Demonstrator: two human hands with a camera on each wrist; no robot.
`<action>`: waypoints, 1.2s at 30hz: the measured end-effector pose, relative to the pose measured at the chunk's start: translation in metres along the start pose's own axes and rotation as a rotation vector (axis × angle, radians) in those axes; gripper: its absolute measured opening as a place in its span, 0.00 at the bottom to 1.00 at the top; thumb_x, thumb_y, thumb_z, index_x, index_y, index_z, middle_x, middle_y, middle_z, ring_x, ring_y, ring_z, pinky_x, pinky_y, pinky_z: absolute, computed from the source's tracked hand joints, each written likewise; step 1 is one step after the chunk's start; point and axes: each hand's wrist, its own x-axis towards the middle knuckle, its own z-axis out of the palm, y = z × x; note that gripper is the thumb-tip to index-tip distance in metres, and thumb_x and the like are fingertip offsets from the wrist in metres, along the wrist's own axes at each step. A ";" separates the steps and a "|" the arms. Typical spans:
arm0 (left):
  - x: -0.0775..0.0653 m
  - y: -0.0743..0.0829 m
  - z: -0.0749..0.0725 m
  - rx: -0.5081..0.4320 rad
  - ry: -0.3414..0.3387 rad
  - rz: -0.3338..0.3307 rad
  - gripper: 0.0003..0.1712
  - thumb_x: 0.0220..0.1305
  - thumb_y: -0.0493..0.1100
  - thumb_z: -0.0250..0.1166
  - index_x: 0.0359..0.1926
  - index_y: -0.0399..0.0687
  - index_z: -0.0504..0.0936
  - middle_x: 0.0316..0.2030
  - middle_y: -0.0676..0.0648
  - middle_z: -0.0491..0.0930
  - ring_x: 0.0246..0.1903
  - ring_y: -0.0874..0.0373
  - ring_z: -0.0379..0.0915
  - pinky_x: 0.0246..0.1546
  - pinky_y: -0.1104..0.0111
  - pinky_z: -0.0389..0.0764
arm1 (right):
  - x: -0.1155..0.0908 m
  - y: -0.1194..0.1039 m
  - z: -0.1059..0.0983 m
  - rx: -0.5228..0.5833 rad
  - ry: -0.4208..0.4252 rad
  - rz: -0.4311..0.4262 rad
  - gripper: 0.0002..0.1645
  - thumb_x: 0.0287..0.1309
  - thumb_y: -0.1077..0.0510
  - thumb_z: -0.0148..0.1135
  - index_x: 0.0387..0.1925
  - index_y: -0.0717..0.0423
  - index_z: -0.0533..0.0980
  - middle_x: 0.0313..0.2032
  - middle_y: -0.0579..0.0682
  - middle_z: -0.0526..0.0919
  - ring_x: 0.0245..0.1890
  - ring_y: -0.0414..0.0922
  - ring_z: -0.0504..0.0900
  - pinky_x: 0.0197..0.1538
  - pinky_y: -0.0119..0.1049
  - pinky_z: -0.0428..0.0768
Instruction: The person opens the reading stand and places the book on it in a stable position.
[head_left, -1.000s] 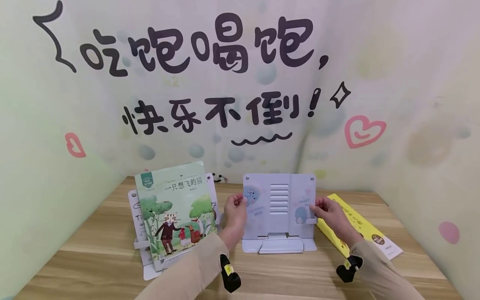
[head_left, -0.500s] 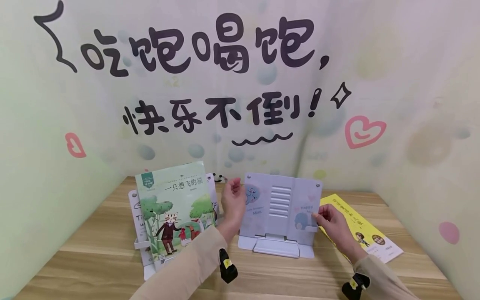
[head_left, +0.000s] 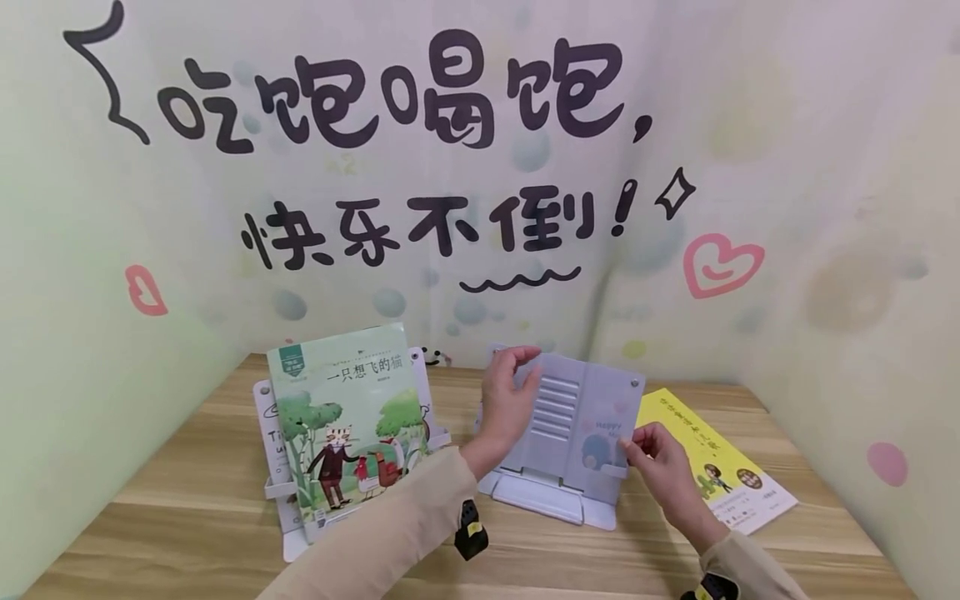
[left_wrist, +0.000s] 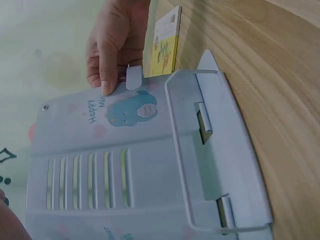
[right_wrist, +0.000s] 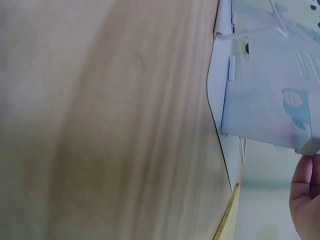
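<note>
A pale blue-lilac metal book stand (head_left: 579, 377) with slots and cartoon dinosaurs stands tilted back on the table. My right hand (head_left: 667, 475) pinches its right edge beside the small page clip; in the left wrist view that thumb lies on the stand's face (left_wrist: 157, 165). Over the stand's upper left part is my left hand (head_left: 508, 400), fingers bent and apart from the thumb, hiding that corner. Whether it touches the top edge, I cannot tell. The stand's wire-framed foot (head_left: 536, 497) lies folded out in front.
To the left, a green picture book (head_left: 348, 417) with a cat leans on a second white stand (head_left: 272, 417). A yellow book (head_left: 705, 450) lies flat on the wooden table (head_left: 585, 562), behind my right hand. A printed cloth backdrop (head_left: 810, 167) rises behind the table.
My left hand has left the stand's left edge and moved up and right over its upper part. The stand has turned at an angle. My right hand keeps its pinch on the right edge.
</note>
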 end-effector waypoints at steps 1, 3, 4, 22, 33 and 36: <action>0.001 0.002 0.002 0.014 -0.019 0.024 0.12 0.58 0.29 0.61 0.45 0.36 0.77 0.45 0.41 0.77 0.49 0.49 0.73 0.54 0.61 0.73 | -0.002 -0.001 0.001 0.003 0.006 0.000 0.09 0.63 0.63 0.56 0.38 0.65 0.67 0.30 0.49 0.72 0.29 0.36 0.70 0.31 0.27 0.73; 0.002 0.005 0.006 0.047 -0.049 0.077 0.12 0.59 0.30 0.61 0.45 0.38 0.78 0.46 0.42 0.78 0.50 0.50 0.73 0.54 0.63 0.72 | -0.006 -0.002 0.003 0.011 0.021 -0.003 0.08 0.62 0.64 0.57 0.38 0.65 0.67 0.30 0.49 0.72 0.29 0.36 0.71 0.31 0.26 0.73; 0.002 0.006 0.008 0.055 -0.062 0.105 0.12 0.59 0.31 0.61 0.45 0.38 0.78 0.46 0.42 0.78 0.51 0.50 0.73 0.54 0.63 0.72 | -0.008 -0.003 0.004 0.013 0.029 -0.008 0.08 0.61 0.64 0.57 0.37 0.65 0.68 0.30 0.49 0.73 0.29 0.36 0.71 0.31 0.26 0.74; 0.000 0.012 0.024 0.204 -0.223 0.252 0.11 0.60 0.35 0.63 0.45 0.41 0.81 0.46 0.46 0.81 0.50 0.55 0.74 0.53 0.68 0.74 | -0.029 -0.015 0.021 0.018 0.086 -0.028 0.07 0.59 0.67 0.59 0.35 0.65 0.69 0.31 0.52 0.75 0.28 0.36 0.72 0.31 0.26 0.75; -0.001 0.010 0.019 0.342 -0.401 0.286 0.09 0.63 0.42 0.62 0.44 0.47 0.82 0.43 0.50 0.81 0.49 0.59 0.74 0.70 0.55 0.52 | -0.044 -0.015 0.029 0.013 0.103 -0.124 0.07 0.57 0.68 0.60 0.32 0.62 0.68 0.28 0.51 0.73 0.24 0.36 0.70 0.27 0.27 0.74; 0.000 0.009 0.019 0.317 -0.416 0.280 0.07 0.63 0.42 0.62 0.41 0.47 0.82 0.42 0.51 0.81 0.48 0.59 0.74 0.70 0.55 0.49 | -0.047 -0.015 0.031 0.014 0.124 -0.192 0.08 0.55 0.69 0.61 0.30 0.62 0.69 0.26 0.49 0.74 0.23 0.35 0.70 0.25 0.27 0.72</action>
